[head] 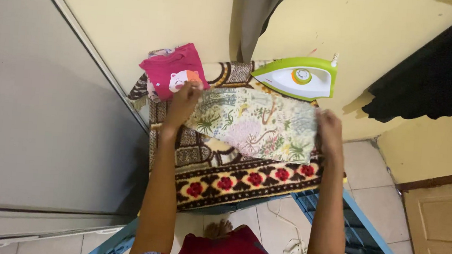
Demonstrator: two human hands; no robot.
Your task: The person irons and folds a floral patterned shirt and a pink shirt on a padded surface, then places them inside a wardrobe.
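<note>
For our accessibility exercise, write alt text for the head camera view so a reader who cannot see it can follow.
Seen from above, a person's left hand and right hand hold the two ends of a folded floral cloth on a patterned blanket. A green and white iron rests behind it, beside a pink folded shirt.

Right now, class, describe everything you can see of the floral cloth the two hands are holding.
The floral cloth is a thin, folded, roughly rectangular fabric, pale with green, pink and brown plant prints. It lies flat on the patterned rug, just below the green and white iron. The left hand grips its left edge, the right hand its right edge.
</note>
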